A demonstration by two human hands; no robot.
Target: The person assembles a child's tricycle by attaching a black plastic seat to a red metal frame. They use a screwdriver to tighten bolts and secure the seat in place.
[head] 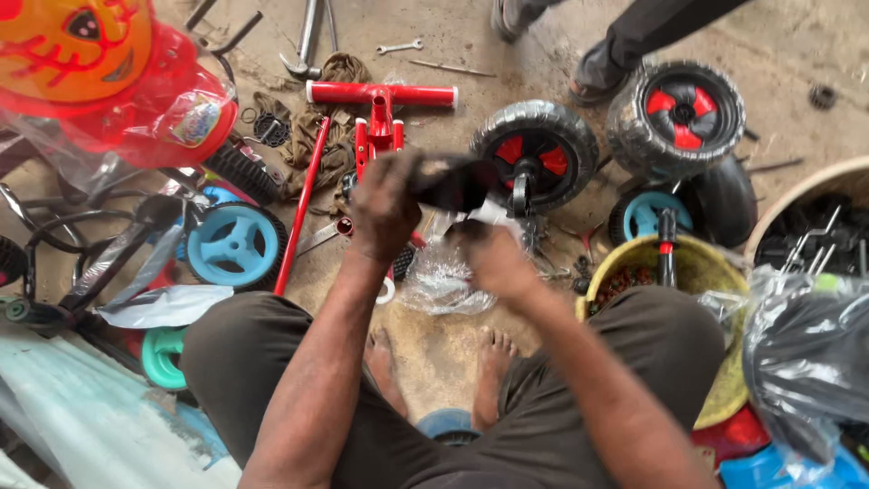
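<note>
My left hand (385,206) is closed around one end of a small black part (457,184), held above the floor in front of my knees. My right hand (493,263) is just below and to the right of it, fingers curled and touching the same black part; motion blur hides the exact grip. Under both hands lies crumpled clear plastic wrap (441,276). Behind them lies a red T-shaped handlebar frame (380,109), and to its right stands a black wheel with a red hub (536,154).
A blue-hubbed wheel (235,246) lies at left beside a red rod (303,199). Another red-hubbed wheel (679,113) sits at the back right near another person's feet (597,77). A yellow bucket (701,267) of small parts stands at right. Wrenches (398,45) lie on the far floor.
</note>
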